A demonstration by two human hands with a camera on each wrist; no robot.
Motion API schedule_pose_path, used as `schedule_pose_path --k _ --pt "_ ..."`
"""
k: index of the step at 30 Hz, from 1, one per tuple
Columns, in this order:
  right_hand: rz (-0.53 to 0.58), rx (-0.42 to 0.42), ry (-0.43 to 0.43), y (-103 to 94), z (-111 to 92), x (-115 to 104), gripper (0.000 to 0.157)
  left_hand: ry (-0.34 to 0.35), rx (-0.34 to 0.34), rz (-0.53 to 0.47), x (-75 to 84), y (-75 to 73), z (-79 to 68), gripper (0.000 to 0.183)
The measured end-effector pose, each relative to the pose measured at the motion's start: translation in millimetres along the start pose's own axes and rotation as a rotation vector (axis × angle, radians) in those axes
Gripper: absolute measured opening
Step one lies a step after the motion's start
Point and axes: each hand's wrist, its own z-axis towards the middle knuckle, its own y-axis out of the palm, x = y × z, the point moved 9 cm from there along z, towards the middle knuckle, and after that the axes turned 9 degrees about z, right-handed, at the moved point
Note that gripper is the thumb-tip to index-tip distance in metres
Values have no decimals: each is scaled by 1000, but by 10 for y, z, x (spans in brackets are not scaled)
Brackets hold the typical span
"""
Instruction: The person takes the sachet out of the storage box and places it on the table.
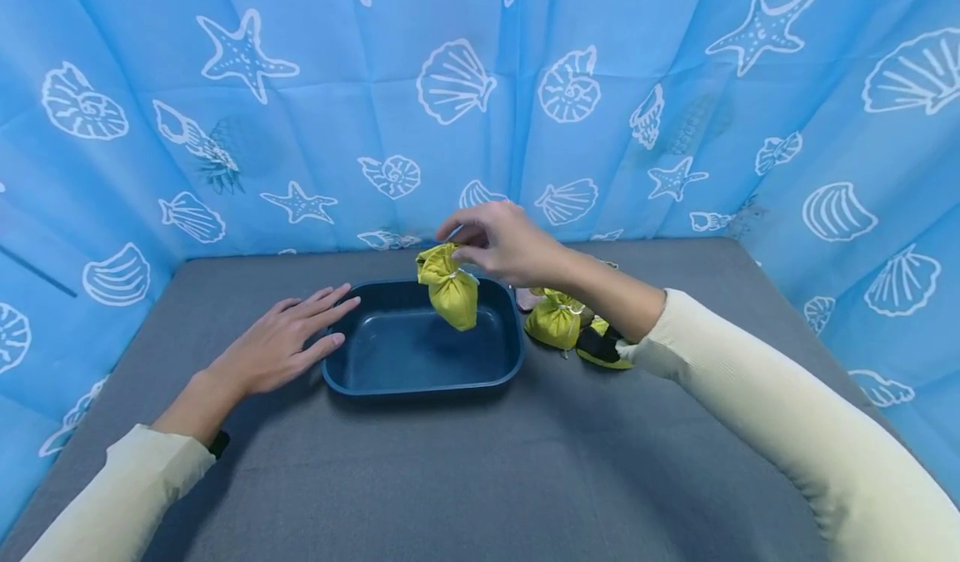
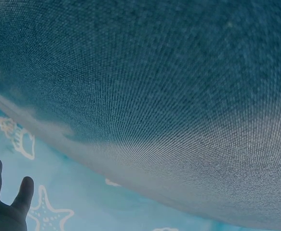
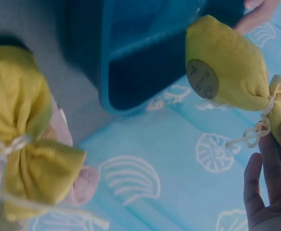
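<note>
A yellow drawstring pouch (image 1: 453,295) hangs over the dark blue tub (image 1: 420,391), its tied neck pinched by my right hand (image 1: 510,241). In the right wrist view the pouch (image 3: 227,62) bears a round brown label with writing and a knotted white cord. Fingers spread and fairly straight, my left hand (image 1: 281,345) lies at the tub's left rim. Only part of this left hand (image 2: 7,207) appears in the left wrist view. Inside, the tub's floor shows bare below the pouch.
Right of the tub sit more pouches, including a yellow one (image 1: 555,320) tied with white cord and a yellow-and-black one (image 1: 603,347). My right forearm partly covers them. A pink pouch (image 3: 85,185) shows behind. A blue shell-patterned curtain (image 1: 450,145) surrounds the grey table (image 1: 465,479).
</note>
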Motion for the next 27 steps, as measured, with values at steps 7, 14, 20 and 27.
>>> schedule_pose_path --k 7,14,20,27 --pt "-42 32 -19 -262 -134 -49 27 5 5 2 -9 2 -6 55" --pt "-50 82 -44 -590 -322 -18 26 2 4 3 -14 9 -10 55" --pt "-111 137 -21 -894 -534 97 25 1 9 3 -4 -9 -15 55" --pt "-164 188 66 -1196 -787 264 27 6 14 9 -3 -6 -11 55"
